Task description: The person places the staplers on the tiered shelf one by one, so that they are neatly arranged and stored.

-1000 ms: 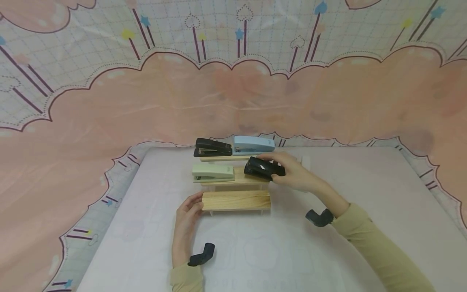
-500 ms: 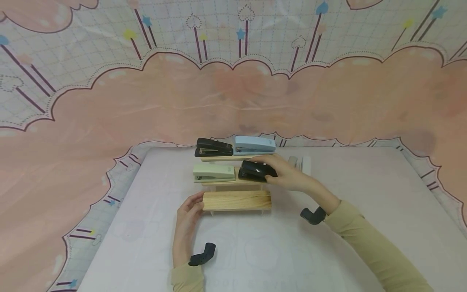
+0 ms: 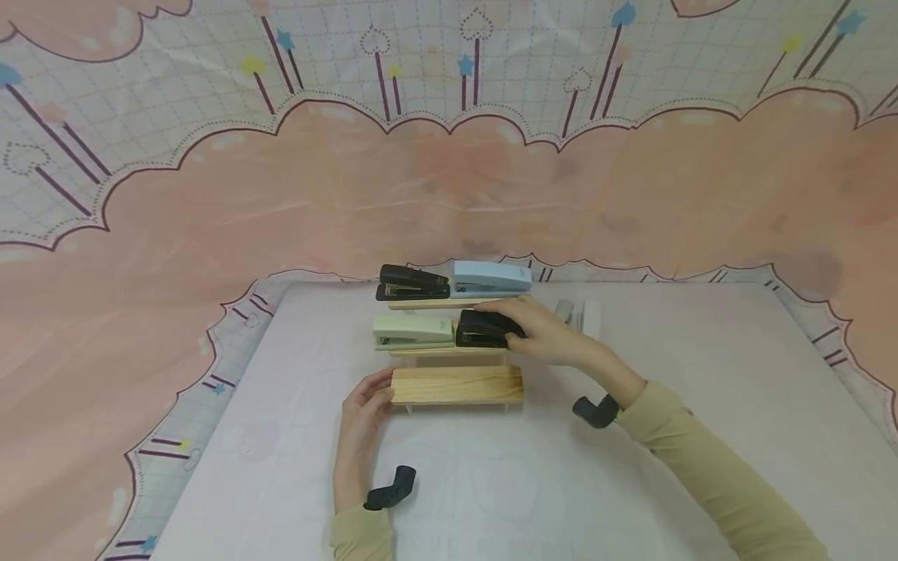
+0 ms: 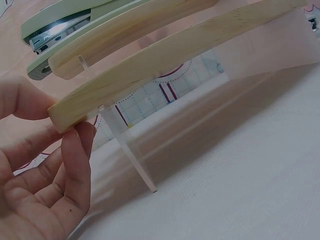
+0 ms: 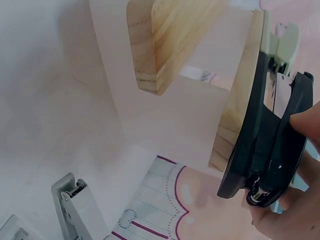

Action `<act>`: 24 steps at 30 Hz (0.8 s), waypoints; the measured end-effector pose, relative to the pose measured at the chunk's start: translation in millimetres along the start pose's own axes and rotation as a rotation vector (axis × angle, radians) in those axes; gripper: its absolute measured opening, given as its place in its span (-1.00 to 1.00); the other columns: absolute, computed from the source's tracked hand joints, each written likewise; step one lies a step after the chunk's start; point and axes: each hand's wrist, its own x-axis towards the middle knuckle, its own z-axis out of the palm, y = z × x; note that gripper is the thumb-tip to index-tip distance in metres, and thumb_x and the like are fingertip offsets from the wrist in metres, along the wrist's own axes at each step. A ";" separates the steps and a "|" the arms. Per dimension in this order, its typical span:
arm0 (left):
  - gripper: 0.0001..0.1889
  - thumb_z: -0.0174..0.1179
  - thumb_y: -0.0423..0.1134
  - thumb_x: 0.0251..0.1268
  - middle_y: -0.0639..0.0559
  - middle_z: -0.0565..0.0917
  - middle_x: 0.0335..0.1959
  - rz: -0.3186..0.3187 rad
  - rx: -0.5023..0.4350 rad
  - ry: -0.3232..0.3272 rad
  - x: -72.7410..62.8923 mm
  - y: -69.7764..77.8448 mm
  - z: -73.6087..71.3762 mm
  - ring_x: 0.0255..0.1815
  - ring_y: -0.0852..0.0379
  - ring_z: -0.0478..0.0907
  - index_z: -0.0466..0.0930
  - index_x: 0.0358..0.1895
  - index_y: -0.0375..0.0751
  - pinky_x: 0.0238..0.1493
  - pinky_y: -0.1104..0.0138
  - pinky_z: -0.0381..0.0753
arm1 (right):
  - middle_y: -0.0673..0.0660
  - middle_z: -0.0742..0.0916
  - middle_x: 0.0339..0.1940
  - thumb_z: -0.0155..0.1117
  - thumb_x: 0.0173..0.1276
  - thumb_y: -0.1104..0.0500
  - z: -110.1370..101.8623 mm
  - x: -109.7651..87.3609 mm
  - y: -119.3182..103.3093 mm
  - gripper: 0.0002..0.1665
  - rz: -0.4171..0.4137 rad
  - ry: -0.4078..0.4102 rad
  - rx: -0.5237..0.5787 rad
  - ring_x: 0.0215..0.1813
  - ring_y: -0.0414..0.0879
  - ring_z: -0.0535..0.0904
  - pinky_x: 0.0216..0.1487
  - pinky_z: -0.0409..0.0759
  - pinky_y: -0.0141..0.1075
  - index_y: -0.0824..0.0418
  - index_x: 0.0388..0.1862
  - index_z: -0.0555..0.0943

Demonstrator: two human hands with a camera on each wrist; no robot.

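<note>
A tiered stand has wooden boards on clear supports. My left hand (image 3: 360, 425) pinches the left end of the bare front board (image 3: 456, 386); in the left wrist view, thumb and fingers clasp the tip of that board (image 4: 150, 67). My right hand (image 3: 547, 333) grips a black stapler (image 3: 479, 329) from its right end. In the right wrist view the base of this black stapler (image 5: 257, 132) lies along the middle board (image 5: 235, 115), flush with its end. Left of it on the same board sits a pale green stapler (image 3: 412, 332).
On the back board (image 3: 456, 304) stand another black stapler (image 3: 412, 284) and a light blue stapler (image 3: 493, 277). A grey stapler (image 5: 82, 210) lies on the white tabletop (image 3: 666, 351) right of the stand, near a white item (image 3: 592, 318). A patterned cloth (image 3: 449, 179) hangs behind.
My right hand has moved left and slightly down with the black stapler, which now sits level on the middle board beside the green one. My left hand keeps its place.
</note>
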 end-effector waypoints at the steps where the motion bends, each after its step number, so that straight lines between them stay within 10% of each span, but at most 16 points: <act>1: -0.58 0.06 -0.45 0.29 0.18 0.59 -0.18 0.000 0.002 0.001 -0.3 0.0 0.0 -0.15 0.28 0.54 0.41 0.22 -0.40 -0.15 0.47 0.52 | 0.12 0.49 0.38 0.08 0.27 0.39 0.2 0.1 -0.7 -0.29 -0.004 0.007 -0.002 0.37 0.15 0.33 0.31 0.32 0.13 0.06 0.41 0.33; 24: -0.58 0.07 -0.44 0.29 0.21 0.60 -0.17 -0.010 0.012 0.002 -0.2 -1.3 -0.5 -0.11 0.28 0.55 0.42 0.23 -0.36 -0.09 0.46 0.53 | 0.15 0.59 0.25 0.17 0.27 0.38 16.9 -4.7 -7.3 -0.44 0.033 0.239 0.024 0.33 0.13 0.41 0.32 0.37 0.09 0.10 0.27 0.49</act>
